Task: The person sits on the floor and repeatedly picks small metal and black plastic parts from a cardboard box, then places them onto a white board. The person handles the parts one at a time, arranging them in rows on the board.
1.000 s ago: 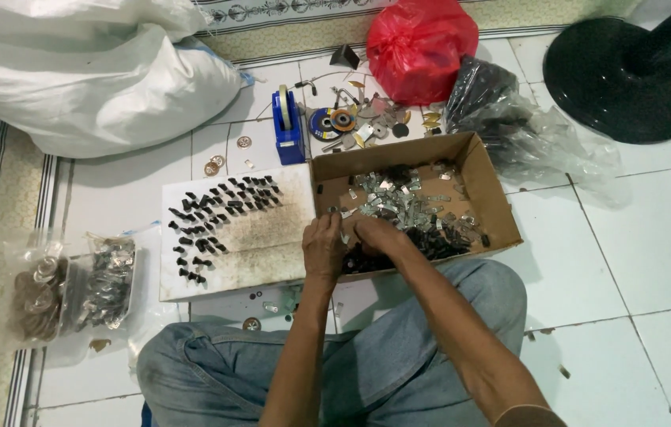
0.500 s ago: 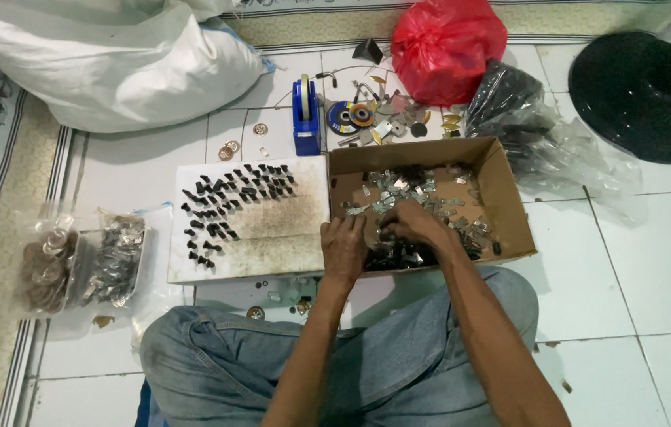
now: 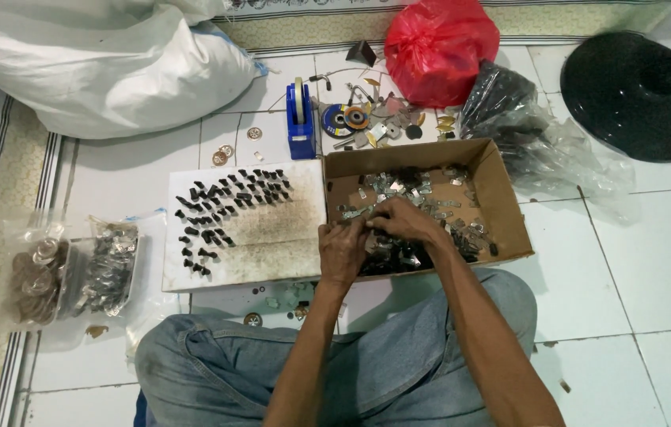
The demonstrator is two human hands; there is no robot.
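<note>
Sitting cross-legged, both hands meet over the open brown cardboard box (image 3: pixel 502 198) of small metal clips (image 3: pixel 430 207). Left hand (image 3: pixel 342 251) and right hand (image 3: pixel 404 221) curl together; what they pinch I cannot tell. Risk: an elbow nudge scattering the black pieces (image 3: pixel 229 207) on the white board (image 3: pixel 272 237).

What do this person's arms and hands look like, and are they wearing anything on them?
Both arms are bare from the bottom edge of the picture down to the wrists: no sleeves show. The left hand and right hand wear no gloves, and no watch, ring or bracelet can be made out. The arms look lean. Below them are blue denim jeans.
</note>
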